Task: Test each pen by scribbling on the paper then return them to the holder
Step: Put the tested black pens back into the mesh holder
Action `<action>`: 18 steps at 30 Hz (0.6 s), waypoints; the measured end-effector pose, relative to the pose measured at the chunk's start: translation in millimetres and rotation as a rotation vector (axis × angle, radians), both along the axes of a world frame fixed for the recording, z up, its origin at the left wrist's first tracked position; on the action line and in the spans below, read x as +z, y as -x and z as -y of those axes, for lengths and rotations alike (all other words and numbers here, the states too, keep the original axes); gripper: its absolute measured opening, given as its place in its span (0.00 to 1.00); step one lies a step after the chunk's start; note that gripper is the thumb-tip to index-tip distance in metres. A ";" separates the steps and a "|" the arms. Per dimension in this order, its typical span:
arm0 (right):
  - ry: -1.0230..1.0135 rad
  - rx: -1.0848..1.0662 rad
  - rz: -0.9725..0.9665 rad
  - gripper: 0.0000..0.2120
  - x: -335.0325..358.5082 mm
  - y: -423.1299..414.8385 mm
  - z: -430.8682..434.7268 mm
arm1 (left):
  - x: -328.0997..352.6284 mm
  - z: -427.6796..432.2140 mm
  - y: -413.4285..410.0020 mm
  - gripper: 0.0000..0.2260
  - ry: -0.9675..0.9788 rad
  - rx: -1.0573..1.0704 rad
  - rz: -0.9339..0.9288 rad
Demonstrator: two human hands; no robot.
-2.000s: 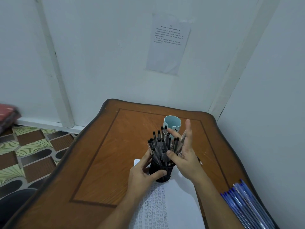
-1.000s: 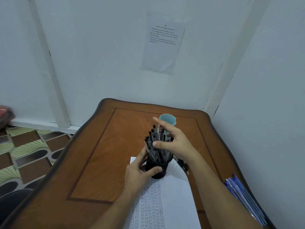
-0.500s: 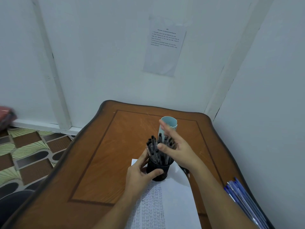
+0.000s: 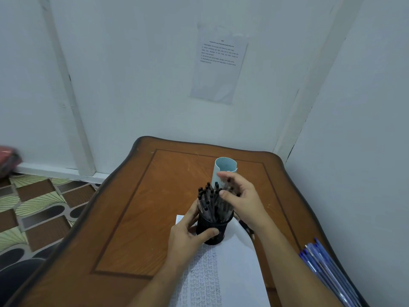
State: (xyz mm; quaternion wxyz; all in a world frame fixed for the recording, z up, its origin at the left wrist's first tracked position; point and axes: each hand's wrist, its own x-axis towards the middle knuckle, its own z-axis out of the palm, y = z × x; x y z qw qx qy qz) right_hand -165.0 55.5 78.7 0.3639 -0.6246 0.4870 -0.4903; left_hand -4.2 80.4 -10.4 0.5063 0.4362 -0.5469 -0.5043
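A black mesh holder (image 4: 215, 227) stands on the top end of a white paper (image 4: 234, 269) covered in columns of small scribbles. Several black-capped pens (image 4: 209, 200) stick up out of it. My left hand (image 4: 188, 235) grips the holder's left side, thumb across its front. My right hand (image 4: 241, 200) is at the pens' tops from the right, its fingers curled round some of them.
A light blue cup (image 4: 224, 170) stands behind the holder. Several blue pens (image 4: 325, 269) lie at the table's right edge. A dark pen (image 4: 245, 227) lies under my right wrist. The wooden table (image 4: 137, 218) sits in a wall corner; patterned floor lies to the left.
My right hand went from spread open beside the pens to closing its fingers over their tops. My left hand kept its grip on the holder.
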 end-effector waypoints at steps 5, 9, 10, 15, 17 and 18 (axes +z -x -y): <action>-0.035 0.096 -0.108 0.18 -1.8 -4.7 1.1 | -0.3 0.8 -0.7 0.39 -0.002 0.010 0.000; -0.032 -0.023 -0.068 0.11 -7.5 5.1 3.8 | -0.7 0.2 0.1 0.39 -0.009 0.020 0.003; -0.054 0.012 -0.064 0.11 -9.2 7.3 2.6 | -0.2 0.4 0.0 0.39 -0.014 0.020 -0.005; -0.126 0.051 0.203 0.20 -16.6 25.1 0.2 | 0.6 0.5 0.2 0.38 -0.002 0.012 0.013; -0.194 0.066 0.310 0.33 -21.3 35.5 1.3 | 0.3 0.7 0.0 0.39 -0.012 0.019 0.004; -0.232 0.056 0.372 0.34 -22.1 38.8 0.6 | 0.1 0.7 -0.1 0.39 -0.020 0.022 -0.002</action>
